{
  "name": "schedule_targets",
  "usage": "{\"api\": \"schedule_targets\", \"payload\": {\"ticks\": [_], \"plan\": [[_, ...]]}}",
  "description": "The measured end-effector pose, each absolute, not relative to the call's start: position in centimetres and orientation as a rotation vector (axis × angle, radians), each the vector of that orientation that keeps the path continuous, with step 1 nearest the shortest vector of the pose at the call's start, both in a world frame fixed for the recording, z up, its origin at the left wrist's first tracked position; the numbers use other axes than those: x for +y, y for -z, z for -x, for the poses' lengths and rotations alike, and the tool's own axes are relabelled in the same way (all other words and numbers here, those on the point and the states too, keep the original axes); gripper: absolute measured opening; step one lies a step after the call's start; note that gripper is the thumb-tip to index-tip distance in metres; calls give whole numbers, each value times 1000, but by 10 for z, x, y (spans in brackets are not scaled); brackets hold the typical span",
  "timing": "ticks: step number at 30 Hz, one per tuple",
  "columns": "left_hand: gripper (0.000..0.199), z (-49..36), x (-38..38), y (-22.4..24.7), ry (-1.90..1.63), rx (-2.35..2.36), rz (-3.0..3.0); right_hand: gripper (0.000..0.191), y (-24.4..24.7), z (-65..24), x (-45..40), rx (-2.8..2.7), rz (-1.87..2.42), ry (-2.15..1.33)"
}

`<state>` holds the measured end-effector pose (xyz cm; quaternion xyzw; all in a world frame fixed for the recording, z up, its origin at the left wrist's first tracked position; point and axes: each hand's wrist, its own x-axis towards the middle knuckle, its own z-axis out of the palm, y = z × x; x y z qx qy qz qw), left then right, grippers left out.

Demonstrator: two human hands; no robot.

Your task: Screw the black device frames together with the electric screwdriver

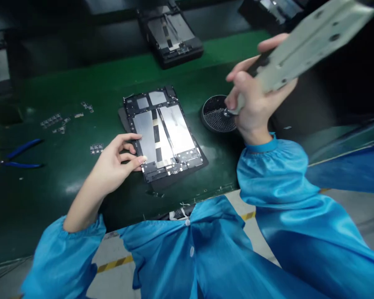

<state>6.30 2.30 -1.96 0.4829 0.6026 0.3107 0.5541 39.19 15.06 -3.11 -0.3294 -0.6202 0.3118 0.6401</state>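
Left hand (120,160) pins the opened tablet (163,135) flat at belt centre, fingers spread on its 8 o'clock edge. Right hand (252,104) clamps a driver (299,50), tip seemingly dipped into the screw dish (215,114) at 3 o'clock.

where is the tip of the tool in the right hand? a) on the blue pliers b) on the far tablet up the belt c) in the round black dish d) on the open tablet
c: the right hand holds the screwdriver with its tip in the round black dish, while the left hand rests on the open tablet.
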Motion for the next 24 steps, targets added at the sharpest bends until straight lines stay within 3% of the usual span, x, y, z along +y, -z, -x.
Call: {"api": "schedule_targets", "payload": {"ticks": [9,19,24], "plan": [[69,-54,30,14,-638,1464,-1155,47,38,-391,150,-1366,642,-684],[62,-57,29,14,-644,1475,-1159,42,38,-390,145,-1415,682,-651],[59,-56,31,16,-658,1470,-1186,55,37,-392,148,-1451,807,-651]]}}
